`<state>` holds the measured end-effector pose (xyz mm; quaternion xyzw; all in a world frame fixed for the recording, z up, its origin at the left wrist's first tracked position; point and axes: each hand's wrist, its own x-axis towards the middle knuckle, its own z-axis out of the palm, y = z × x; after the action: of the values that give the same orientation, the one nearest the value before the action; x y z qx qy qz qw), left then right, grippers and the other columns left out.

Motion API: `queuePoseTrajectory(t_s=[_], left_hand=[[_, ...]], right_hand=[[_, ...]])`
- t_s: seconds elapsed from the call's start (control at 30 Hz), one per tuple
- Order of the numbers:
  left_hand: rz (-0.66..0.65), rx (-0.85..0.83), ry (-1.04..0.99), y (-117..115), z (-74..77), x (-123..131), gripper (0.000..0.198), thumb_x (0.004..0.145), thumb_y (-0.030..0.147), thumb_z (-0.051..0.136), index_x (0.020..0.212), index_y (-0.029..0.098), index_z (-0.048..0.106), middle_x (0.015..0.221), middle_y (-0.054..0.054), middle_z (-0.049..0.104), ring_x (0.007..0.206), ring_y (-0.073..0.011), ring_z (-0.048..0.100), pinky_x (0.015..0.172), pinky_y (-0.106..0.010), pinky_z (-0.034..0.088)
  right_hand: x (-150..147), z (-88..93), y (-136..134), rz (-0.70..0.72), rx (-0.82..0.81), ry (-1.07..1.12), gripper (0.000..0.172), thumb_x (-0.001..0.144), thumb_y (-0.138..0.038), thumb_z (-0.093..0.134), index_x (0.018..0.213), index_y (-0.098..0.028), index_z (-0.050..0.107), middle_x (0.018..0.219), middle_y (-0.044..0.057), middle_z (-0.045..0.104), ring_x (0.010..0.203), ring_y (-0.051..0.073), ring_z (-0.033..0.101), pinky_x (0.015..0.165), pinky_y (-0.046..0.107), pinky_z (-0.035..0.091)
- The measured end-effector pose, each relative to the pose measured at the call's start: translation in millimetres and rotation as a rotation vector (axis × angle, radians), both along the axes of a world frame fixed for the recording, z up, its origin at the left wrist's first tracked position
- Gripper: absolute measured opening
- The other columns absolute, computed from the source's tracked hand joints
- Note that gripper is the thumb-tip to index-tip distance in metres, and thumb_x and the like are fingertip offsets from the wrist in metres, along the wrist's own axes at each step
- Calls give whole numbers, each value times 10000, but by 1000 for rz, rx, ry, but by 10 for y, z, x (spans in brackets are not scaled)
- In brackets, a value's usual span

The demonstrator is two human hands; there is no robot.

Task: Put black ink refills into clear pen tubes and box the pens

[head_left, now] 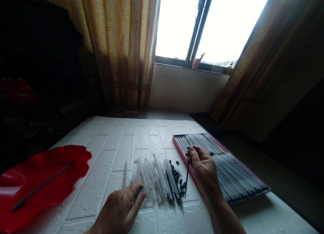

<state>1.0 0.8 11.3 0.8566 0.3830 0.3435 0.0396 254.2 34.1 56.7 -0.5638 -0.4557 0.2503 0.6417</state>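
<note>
Left grip (pixel 121 204) clamped on a clear tube (pixel 152 181), thumb against fingers near its close end, so the far end sticks out free over the pile; a dark bit shows between the fingers, can't tell if it's the same piece. Right grip (pixel 204 169) pinched at the top of a thin dark rod (pixel 187 180), which hangs point down beside the box edge, probably held by the end to leave its length clear. Loose clear tubes (pixel 148 178) lie heaped between my hands on the white table (pixel 101 163), likely for short reach. Dark-tipped pieces (pixel 170 190) sit at the heap's right side, small black caps (pixel 180 182) scattered just beyond, seemingly grouped by kind, roughly. Pink-edged box (pixel 178 147) lies under and beyond my right forearm, slim sticks (pixel 239 176) in it side by side in two rows, presumably to stay aligned. Red wavy dish (pixel 78 175) on my left, well apart from the heap, one pen-like stick (pixel 43 186) lying across it; raised rim should stop it rolling off.
</note>
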Motion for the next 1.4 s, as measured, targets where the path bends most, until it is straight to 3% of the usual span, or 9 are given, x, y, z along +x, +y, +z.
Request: queuePoseTrajectory(t_s=[0.2,0.3,0.43,0.53,0.67,0.93,1.0,1.2,1.4], left_hand=[[2,-23,2,-9,-25,-13,257,1017,356,328,969,252,559,781,19,763,657,-164,757,593,-213,575],[0,-40,12,-21,-21,-12,277,1019,366,319,960,248,563,780,7,766,650,-172,757,590,-225,581],[-14,-66,18,-18,-10,-3,249,1015,354,329,972,254,554,768,14,759,650,-168,756,589,-219,572],[-29,-85,12,-9,-7,5,210,1008,330,347,990,258,544,766,22,750,655,-162,752,591,-208,557],[-36,-153,22,-15,13,10,177,994,295,372,967,261,543,751,34,730,668,-156,744,590,-199,534],[-54,-176,27,-33,9,-6,179,987,302,382,998,249,553,771,18,735,679,-159,744,597,-194,530],[-59,-167,11,-27,6,-3,174,988,310,390,995,256,554,763,27,733,669,-156,743,601,-193,535],[-19,-91,-84,0,-2,-14,175,1000,360,407,1070,281,548,874,34,768,764,-143,760,683,-163,554],[-14,-93,-108,-8,17,-16,254,1007,399,378,1113,262,565,906,17,782,776,-139,763,668,-143,556]], right_hand=[[-149,-223,82,162,-127,-222,347,772,-527,603,725,-189,664,592,27,653,539,174,588,526,268,441],[-160,-295,125,176,-181,-269,343,796,-508,580,788,-186,694,645,52,694,561,195,633,540,282,462],[-126,-303,127,173,-222,-310,371,839,-480,544,988,-175,695,771,81,733,570,201,664,572,307,491],[-161,-242,67,214,-216,-342,339,854,-469,542,919,-177,703,742,76,725,575,195,644,568,298,481],[-284,-134,-49,403,-207,-356,340,882,-442,534,768,-169,701,722,58,712,578,162,617,554,255,465],[-304,-85,-175,835,-352,-183,230,837,-368,638,854,-160,736,660,-4,649,523,93,525,509,200,394],[-277,-69,-174,825,-334,-161,214,822,-358,657,828,-158,733,647,-7,650,513,87,509,504,200,388],[-208,28,-105,600,-239,-42,296,763,-448,705,773,-153,691,606,-20,611,480,84,501,466,203,382],[-386,-62,-100,654,-271,347,478,665,-564,777,896,-165,653,572,-54,559,398,35,399,394,160,238]])
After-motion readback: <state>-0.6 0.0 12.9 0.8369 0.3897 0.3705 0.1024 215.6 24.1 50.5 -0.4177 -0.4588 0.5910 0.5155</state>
